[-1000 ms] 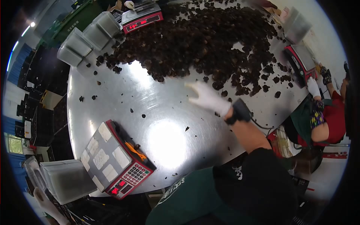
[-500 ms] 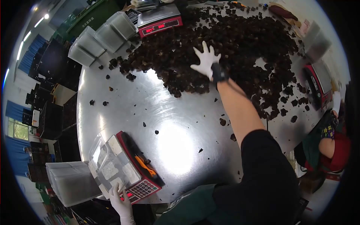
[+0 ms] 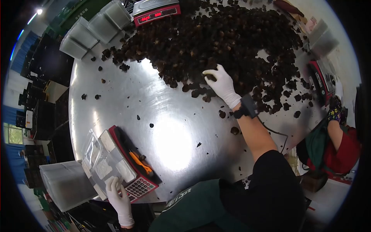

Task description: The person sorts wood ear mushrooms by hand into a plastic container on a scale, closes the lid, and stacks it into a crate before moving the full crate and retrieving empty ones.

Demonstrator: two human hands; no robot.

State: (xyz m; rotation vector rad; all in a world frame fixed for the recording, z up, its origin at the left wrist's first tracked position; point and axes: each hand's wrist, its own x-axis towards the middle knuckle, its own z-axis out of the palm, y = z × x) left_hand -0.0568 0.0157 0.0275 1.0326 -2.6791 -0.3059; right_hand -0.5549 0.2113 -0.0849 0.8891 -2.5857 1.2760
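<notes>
A wide heap of dark, shrivelled pieces like dried mushrooms (image 3: 232, 34) covers the far part of the metal table. At its near edge is my white-gloved right hand (image 3: 222, 84), fingers curled around a dark dried piece (image 3: 211, 77), with a black band on the wrist. My left hand (image 3: 119, 202), also gloved, lies at the near edge of a red scale (image 3: 141, 187), fingers loosely extended and touching or close to a clear plastic box (image 3: 102, 166) on it. An orange-handled tool (image 3: 141, 164) lies along the scale's far side.
Stacked clear boxes (image 3: 65, 185) stand left of my scale, and more plastic boxes (image 3: 79, 36) at the back left. Another red scale (image 3: 156, 13) sits behind the heap. At right, a co-worker's gloved hand (image 3: 338, 88) is by a third scale (image 3: 320, 83).
My right hand has drawn back toward me from over the heap, and its spread fingers have curled. My left hand stays by the scale. The whole view has shifted slightly.
</notes>
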